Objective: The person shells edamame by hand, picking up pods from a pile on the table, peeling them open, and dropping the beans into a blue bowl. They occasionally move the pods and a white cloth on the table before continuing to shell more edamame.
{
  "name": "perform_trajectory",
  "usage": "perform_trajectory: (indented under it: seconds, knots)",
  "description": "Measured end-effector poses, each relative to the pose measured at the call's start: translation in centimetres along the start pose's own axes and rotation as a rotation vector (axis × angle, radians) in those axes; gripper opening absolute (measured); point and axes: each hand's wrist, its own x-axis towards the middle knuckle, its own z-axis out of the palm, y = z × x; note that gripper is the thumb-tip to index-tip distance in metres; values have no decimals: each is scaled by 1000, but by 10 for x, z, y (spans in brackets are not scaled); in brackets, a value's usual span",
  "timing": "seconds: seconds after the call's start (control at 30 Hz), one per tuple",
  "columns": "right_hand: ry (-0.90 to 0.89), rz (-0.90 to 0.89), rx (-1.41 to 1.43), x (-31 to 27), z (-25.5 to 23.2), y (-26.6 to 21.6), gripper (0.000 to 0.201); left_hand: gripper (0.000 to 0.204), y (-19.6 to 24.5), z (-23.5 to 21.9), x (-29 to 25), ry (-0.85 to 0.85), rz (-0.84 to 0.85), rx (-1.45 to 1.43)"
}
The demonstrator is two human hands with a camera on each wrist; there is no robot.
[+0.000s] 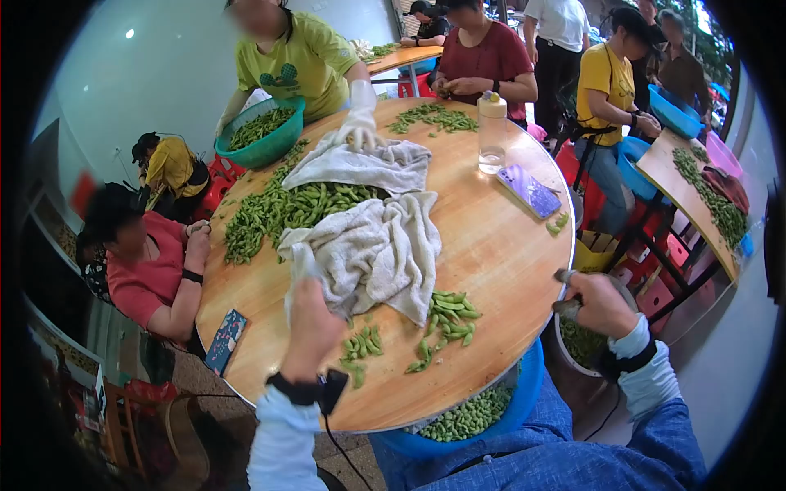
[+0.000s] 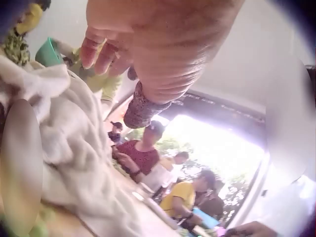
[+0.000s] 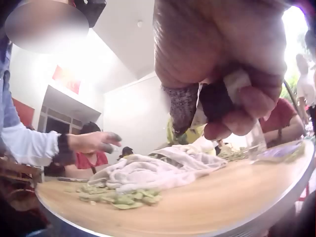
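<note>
My left hand (image 1: 313, 329) hovers by the front left edge of a crumpled grey-white towel (image 1: 372, 250). In the left wrist view its fingers hang loosely, with a speckled grey cover on the thumb (image 2: 143, 106). My right hand (image 1: 602, 303) is beyond the table's right edge, over a white bucket (image 1: 565, 348) of green pods. Its fingers (image 3: 247, 111) curl loosely, with grey covers on thumb and index finger. Soybean pods (image 1: 449, 319) lie in front of the towel. A larger pod heap (image 1: 307, 204) lies partly under the towels.
A blue basin (image 1: 532, 393) of shelled beans sits below the table's front edge. Opposite, a white-gloved hand (image 1: 359, 127) rests on a second towel (image 1: 385, 168), beside a green basin (image 1: 286, 127). A bottle (image 1: 492, 131), purple phone (image 1: 528, 191) and patterned phone (image 1: 226, 342) are on the table (image 1: 483, 245).
</note>
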Motion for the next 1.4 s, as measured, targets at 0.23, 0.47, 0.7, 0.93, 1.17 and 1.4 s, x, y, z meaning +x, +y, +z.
perform_trajectory:
  seconds: [0.23,0.47,0.7,0.93,1.17,1.4]
  knots:
    - [-178,-9,195,-6,39,-22,38,37,-56,34,84,-95,61,393]
    - [-185,74,350,-34,51,-9,34,10,-11,8,138,-8,32,444]
    - [-203,105,398,-45,45,-10,36,20,119,-19,189,417,279,-10]
    - [-39,27,418,-42,48,-5,32,32,127,48,186,74,255,-233]
    - [107,-32,488,8,93,0,26,50,-4,51,202,145,-96,299]
    - [147,-154,443,20,114,8,25,26,-57,71,226,-56,-104,447]
